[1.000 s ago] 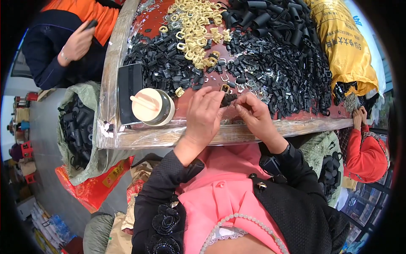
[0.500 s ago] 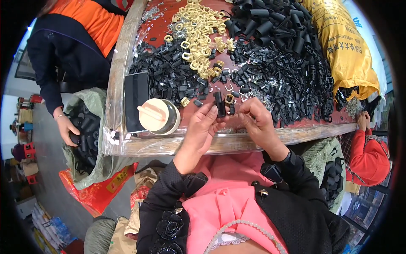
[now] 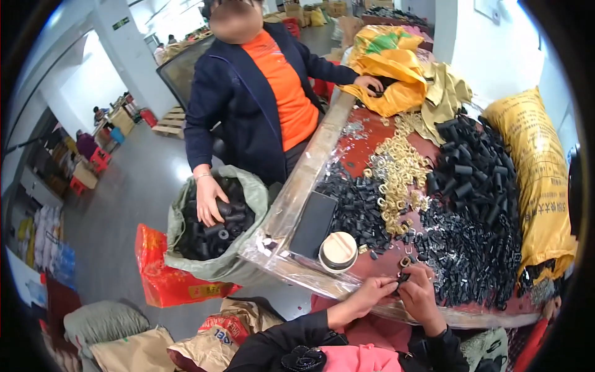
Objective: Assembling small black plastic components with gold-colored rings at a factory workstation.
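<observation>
My left hand (image 3: 370, 294) and my right hand (image 3: 423, 296) meet above the table's front edge, fingertips closed. Between them is a small black plastic part (image 3: 403, 278), mostly hidden by the fingers. Just beyond the fingertips lies a gold-coloured ring fitting (image 3: 406, 261). A heap of small black plastic pieces (image 3: 468, 257) spreads to the right of my hands, and another such heap (image 3: 359, 211) lies farther back to the left. Between the heaps runs a pile of gold-coloured buckles (image 3: 396, 177). A round jar with a pale lid (image 3: 338, 249) stands left of my hands.
A black flat tray (image 3: 314, 223) lies behind the jar. Black tubes (image 3: 474, 167) fill the far right, beside a yellow sack (image 3: 539, 180). At the left a co-worker's hand (image 3: 211, 201) is in a pale green sack (image 3: 260, 198); their other hand (image 3: 370, 85) reaches into another yellow bag (image 3: 387, 56).
The view has swung up and to the left. My hands, apart before with a black tube-shaped part in the left, are now together. The co-worker's hand remains in the sack of black pieces.
</observation>
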Available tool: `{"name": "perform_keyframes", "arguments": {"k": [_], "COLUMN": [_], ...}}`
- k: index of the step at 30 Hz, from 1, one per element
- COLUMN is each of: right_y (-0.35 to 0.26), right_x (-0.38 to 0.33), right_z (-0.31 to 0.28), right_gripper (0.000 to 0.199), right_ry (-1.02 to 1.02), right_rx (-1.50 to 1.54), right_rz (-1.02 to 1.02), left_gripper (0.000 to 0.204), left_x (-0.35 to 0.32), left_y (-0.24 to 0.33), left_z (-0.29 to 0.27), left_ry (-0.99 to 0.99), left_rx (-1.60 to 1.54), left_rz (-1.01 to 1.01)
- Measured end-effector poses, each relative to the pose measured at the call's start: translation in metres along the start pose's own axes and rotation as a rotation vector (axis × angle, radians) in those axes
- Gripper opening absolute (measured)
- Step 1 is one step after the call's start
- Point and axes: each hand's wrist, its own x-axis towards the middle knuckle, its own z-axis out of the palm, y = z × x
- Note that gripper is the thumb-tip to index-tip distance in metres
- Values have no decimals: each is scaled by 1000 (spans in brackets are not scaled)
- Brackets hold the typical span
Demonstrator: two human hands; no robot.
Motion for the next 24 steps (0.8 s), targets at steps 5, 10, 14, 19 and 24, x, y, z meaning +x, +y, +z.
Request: {"name": "perform_keyframes", "arguments": {"k": [5,10,14,19,24], "right_y": [0,-7,2,16,23], "right_x": [-4,-12,-15,0,-10], "right_z": [0,-2,5,15,10], "right_gripper": [8,8,7,12,18], "right_ry": [-120,-170,-180,-100,24], "right_rx": [39,82,196,128,144], "right_rz": [72,177,293,102,131], "left_gripper": [22,19,16,15,25], "left_x": [2,-9,-8,-4,4], "left_y": [-12,-15,-5,8,25], "left_z": [-11,-3,0,-4,-12], "left_ry": [-80,-63,-39,5,-23], "left_rx": [111,134,113,-65,-144], "left_rz": [-18,-37,-24,17,-98]}}
